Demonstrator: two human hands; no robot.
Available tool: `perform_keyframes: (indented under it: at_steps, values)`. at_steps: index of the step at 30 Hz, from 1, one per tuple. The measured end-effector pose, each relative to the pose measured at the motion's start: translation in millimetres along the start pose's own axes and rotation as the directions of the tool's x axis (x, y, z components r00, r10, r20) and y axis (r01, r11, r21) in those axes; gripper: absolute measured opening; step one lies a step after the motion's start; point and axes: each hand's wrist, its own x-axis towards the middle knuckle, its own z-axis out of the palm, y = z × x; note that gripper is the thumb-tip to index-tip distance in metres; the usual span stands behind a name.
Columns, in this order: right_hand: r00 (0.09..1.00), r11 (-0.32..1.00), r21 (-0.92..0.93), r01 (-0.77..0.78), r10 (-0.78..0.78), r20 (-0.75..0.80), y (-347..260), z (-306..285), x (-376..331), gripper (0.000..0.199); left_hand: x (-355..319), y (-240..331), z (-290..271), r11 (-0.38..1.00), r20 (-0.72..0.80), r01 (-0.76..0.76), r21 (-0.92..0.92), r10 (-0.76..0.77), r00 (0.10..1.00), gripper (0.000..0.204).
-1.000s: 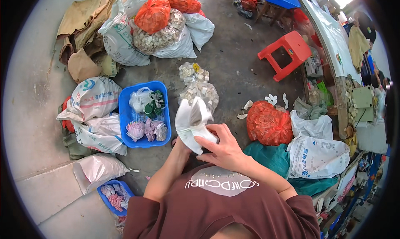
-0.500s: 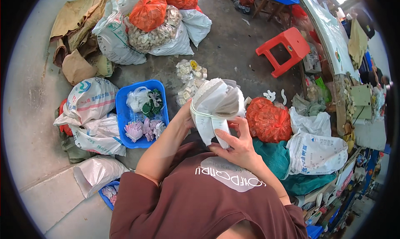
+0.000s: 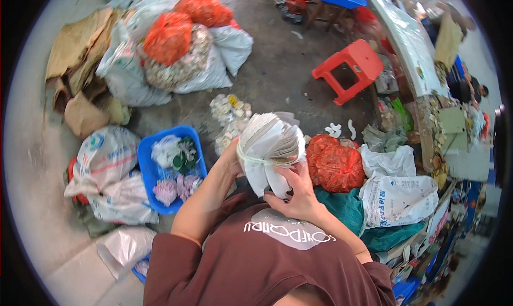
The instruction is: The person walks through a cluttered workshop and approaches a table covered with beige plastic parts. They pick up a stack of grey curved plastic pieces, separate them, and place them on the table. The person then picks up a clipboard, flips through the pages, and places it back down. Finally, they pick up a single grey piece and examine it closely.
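I have the white bundle (image 3: 263, 143), tied round with a pale band (image 3: 255, 160), raised before the shirt (image 3: 230, 255). The right hand (image 3: 301, 193) pinches its lower right part between thumb and fingers. The left hand (image 3: 232, 157) rests against its left side, but those fingers are hidden behind it, so I cannot tell how they are set. A blue basin (image 3: 170, 208) lies left of the bundle, red bags (image 3: 339, 170) right of it

Even light on my bare right hand (image 3: 300, 193), blown-out glare at upper right, sheen across the long white glossy surface (image 3: 404, 45), blur smearing a bulging white woven sack (image 3: 108, 155), fisheye edges curving into black.
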Motion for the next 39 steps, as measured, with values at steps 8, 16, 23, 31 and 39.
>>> perform_keyframes:
  at_steps: [8,16,23,31,39]
  values:
    - [0.983,0.967,0.193,-0.166,0.177,-0.044,98,-93,42,0.062,97,-1,81,0.984,-0.126,-0.175,0.025,0.177,0.976,0.036]
    - [0.972,0.942,0.243,-0.231,0.235,0.011,206,-237,100,0.063,264,8,191,0.958,-0.085,-0.166,0.232,0.190,0.978,0.041]
    - [0.969,0.929,0.289,-0.231,0.248,-0.022,256,-312,146,0.061,346,29,253,0.968,-0.069,-0.116,0.224,0.135,0.989,0.040]
    - [0.949,0.920,0.277,-0.276,0.308,-0.075,290,-355,202,0.068,421,68,254,0.968,-0.086,-0.113,0.224,0.135,0.987,0.039]
    - [0.888,0.919,0.138,-0.370,0.393,-0.238,335,-328,342,0.061,489,182,247,0.935,-0.117,-0.192,0.297,0.235,0.965,0.031]
